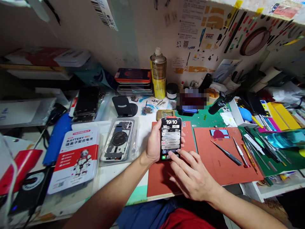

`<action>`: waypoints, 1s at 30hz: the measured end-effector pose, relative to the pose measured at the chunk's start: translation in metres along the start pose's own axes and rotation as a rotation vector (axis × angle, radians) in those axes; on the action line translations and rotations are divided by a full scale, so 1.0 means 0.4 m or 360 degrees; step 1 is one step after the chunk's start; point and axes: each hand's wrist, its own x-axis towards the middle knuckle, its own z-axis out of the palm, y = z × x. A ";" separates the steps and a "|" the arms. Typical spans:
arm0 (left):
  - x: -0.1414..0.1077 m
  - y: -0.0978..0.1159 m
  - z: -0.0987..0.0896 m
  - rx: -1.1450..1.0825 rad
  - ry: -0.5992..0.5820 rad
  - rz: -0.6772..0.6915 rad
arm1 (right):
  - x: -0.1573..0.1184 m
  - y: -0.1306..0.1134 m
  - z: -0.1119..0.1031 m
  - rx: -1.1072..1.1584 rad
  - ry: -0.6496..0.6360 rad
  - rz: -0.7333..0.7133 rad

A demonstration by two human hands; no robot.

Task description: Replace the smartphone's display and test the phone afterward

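Observation:
A lit phone [171, 136] stands upright above the red-brown mat [154, 178], its screen showing 19:10 and a list of notifications. My left hand [154, 141] is wrapped round it, with the palm on the left edge and fingertips showing past the right edge. My right hand [193, 175] is in front of the phone's lower part, one fingertip at the bottom of the screen. Its fingers are spread and hold nothing. To the left, an opened phone housing [119, 136] lies in a clear plastic tray.
A second red-brown mat [205, 159] holds a dark pen-like tool [226, 153] and screwdrivers [240, 151]. A battery box [73, 159] lies left. Behind stand a spray can [158, 74], a black stand [122, 106] and stacked phone parts [133, 81]. More tools crowd the right side.

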 end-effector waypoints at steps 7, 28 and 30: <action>0.004 0.001 0.006 -0.0074 0.0076 0.0122 | 0.025 0.039 -0.033 -0.0061 0.0261 0.0256; -0.014 0.021 0.010 -0.0295 0.0065 -0.0097 | -0.006 -0.081 0.089 0.0847 0.0322 0.1232; -0.013 0.017 0.008 -0.0319 0.0116 -0.0091 | 0.000 -0.084 0.094 0.0813 0.0342 0.1270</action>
